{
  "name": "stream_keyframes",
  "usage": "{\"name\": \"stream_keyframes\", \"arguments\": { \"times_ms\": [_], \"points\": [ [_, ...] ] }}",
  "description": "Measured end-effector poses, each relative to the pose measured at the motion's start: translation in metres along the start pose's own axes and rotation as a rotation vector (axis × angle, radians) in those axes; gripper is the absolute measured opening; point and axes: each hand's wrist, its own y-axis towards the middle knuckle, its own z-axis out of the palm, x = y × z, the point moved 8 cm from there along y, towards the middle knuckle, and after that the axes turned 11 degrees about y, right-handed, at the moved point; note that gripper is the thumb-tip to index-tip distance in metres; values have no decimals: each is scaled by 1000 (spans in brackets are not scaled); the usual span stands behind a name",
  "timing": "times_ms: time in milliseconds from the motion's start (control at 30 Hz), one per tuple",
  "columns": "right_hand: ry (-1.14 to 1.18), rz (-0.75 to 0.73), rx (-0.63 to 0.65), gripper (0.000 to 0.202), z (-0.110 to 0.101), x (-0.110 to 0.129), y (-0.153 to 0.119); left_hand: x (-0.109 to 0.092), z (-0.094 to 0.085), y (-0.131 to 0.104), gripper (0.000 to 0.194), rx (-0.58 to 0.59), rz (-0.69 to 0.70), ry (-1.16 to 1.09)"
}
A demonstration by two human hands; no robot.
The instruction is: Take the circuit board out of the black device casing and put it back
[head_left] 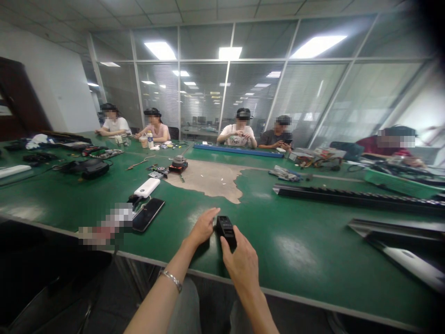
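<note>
Handling at the front edge of the counter (pixel 292 253): a small black device (pixel 225 226) is in the grip of the right hand (pixel 242 255), thumb along its near left side, fingers along its right. That much is done: the piece is secured, top face uncovered, with pale markings too small to read. Left hand (pixel 202 228) is just beside the device, fingers loosely extended and its grip slack, nothing seen in it; contact with the device cannot be confirmed from this angle. Whether the device rests on the counter or is slightly raised: cannot tell. Casing looks whole as far as it shows; no cover or part of it lies detached near the hands, so judged from this view any work on it is at an early or in-between stage, and how much is left cannot be read. To the left, well apart from the hands, a dark phone (pixel 149 215) lies flat, with a white block (pixel 147 188) just beyond it. Further off, on a grey-brown patch (pixel 212 181) of the surface, sits a black-and-orange unit (pixel 178 163), neither hand near it. Long black rails (pixel 347 198) lie at right, also untouched. Co-workers sit along the far side.
</note>
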Motion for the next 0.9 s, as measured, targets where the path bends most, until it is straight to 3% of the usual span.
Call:
{"name": "stream_keyframes", "arguments": {
  "times_ms": [333,767,900],
  "points": [
    [25,-41,-46,54,7,-8,-18,2,4,0,42,33,6,46],
    [51,17,-28,57,10,-13,-15,4,5,0,43,24,-5,62],
    [102,52,-49,58,1,-8,-4,7,5,-1,50,9,-29,40]
  ]
}}
